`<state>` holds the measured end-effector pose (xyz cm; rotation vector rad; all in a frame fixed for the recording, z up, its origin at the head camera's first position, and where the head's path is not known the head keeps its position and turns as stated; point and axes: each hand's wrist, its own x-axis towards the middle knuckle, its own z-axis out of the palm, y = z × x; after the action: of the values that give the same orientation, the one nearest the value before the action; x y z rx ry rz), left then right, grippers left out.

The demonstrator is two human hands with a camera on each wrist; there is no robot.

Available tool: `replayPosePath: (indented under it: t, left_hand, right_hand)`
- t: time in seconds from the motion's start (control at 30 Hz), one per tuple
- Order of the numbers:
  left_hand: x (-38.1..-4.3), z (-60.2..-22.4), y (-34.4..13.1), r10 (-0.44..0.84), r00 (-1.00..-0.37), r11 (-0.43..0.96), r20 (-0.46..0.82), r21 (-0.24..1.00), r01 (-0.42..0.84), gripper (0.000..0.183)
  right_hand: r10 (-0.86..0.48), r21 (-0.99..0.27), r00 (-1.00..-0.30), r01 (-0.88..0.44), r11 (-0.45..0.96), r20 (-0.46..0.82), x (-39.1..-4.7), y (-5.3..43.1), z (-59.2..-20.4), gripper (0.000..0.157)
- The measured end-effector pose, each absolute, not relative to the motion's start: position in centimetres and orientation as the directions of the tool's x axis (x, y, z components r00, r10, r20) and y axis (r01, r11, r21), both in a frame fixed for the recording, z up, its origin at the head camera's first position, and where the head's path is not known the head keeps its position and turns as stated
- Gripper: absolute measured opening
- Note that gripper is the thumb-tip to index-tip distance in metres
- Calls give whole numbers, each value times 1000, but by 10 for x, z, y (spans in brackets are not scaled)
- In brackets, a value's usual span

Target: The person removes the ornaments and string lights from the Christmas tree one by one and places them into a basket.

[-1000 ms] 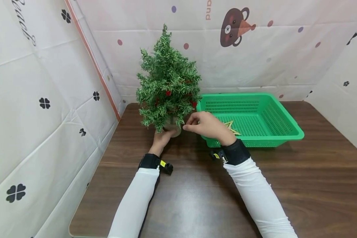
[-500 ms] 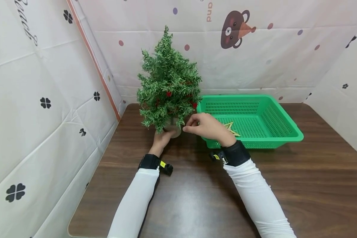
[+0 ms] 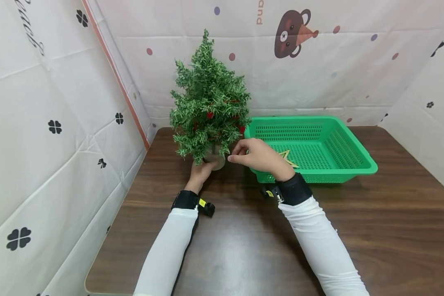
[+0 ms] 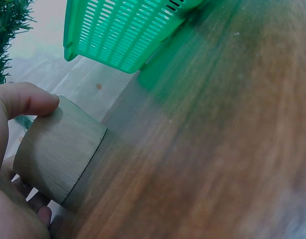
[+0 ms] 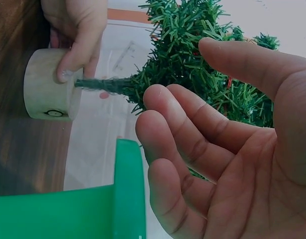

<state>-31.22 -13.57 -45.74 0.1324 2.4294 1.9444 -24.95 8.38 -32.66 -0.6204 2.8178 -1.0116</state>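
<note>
A small artificial Christmas tree [image 3: 209, 90] stands upright at the back left of the table, with a few red ornaments [image 3: 209, 115] among its green branches. Its round pale wooden base [image 4: 60, 149] is gripped by my left hand [image 3: 201, 174], thumb on the upper edge and fingers round the far side. My right hand [image 3: 259, 156] hovers just right of the base, by the lowest branches. In the right wrist view its fingers [image 5: 192, 134] are loosely bent, and the palm holds nothing. The bare trunk [image 5: 103, 85] shows between base and branches there.
A green perforated basket [image 3: 314, 177] stands right of the tree, partly behind my right hand. Inside lies a gold star outline [image 3: 289, 159], partly hidden by that hand. The dark wooden table [image 3: 237, 246] meets printed cloth walls [image 3: 163, 82] at the back and left.
</note>
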Motion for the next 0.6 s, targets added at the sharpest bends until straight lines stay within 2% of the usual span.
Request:
replayPosePath:
  t: [0.6]
  left_hand:
    - [-312, -456, -134, 72, -994, 191, 78, 977, 90, 70]
  right_hand:
    - [-403, -629, -914, -341, 698, 48, -248, 83, -325, 26]
